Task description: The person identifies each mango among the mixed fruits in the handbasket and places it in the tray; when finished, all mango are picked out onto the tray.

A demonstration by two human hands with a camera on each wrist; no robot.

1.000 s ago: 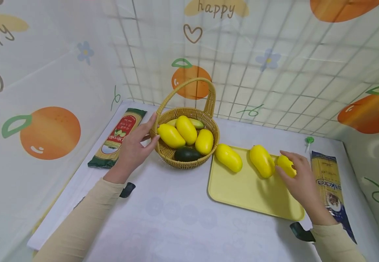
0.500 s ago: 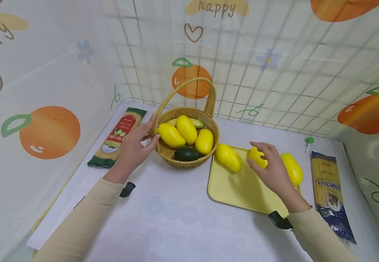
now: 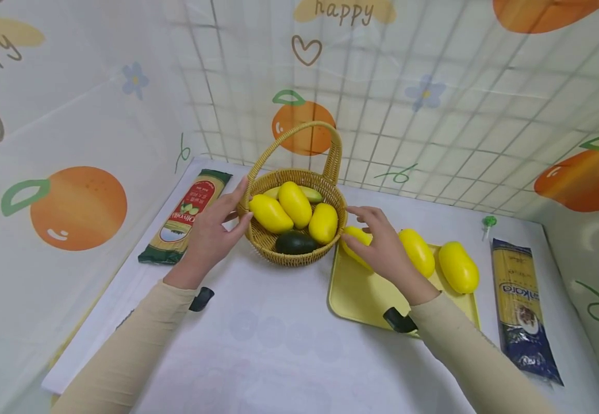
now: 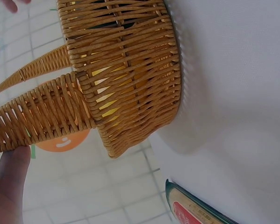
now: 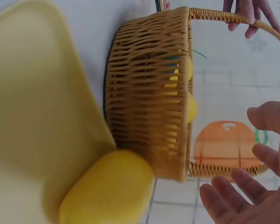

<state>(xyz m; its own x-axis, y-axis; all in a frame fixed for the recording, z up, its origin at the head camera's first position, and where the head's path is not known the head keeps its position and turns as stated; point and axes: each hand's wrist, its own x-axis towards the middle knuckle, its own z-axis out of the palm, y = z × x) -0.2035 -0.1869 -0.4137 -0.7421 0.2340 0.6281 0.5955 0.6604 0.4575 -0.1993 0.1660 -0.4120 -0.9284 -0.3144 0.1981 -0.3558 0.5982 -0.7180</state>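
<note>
A wicker basket (image 3: 292,260) with a tall handle holds three yellow mangoes (image 3: 295,205), a dark avocado (image 3: 296,243) and a long yellow-green piece half hidden behind them. My left hand (image 3: 211,230) holds the handle at its left base, thumb and fingers lying along it. Fingers spread, my right hand (image 3: 384,250) hovers beside the basket's right rim, over the leftmost mango (image 5: 109,189) on the yellow tray (image 3: 361,302); nothing is in its grasp. Two more mangoes lie on that tray, a middle one (image 3: 417,253) and a right one (image 3: 459,267).
A red-labelled spaghetti pack (image 3: 185,217) lies left of the basket. On the right are a blue-ended pasta pack (image 3: 524,310) and a green lollipop (image 3: 489,221). A wire grid behind a printed curtain (image 3: 382,115) closes off the back.
My right hand has moved left across the tray, from the right mango past the middle one to the basket's side. The left hand has stayed at the handle.
</note>
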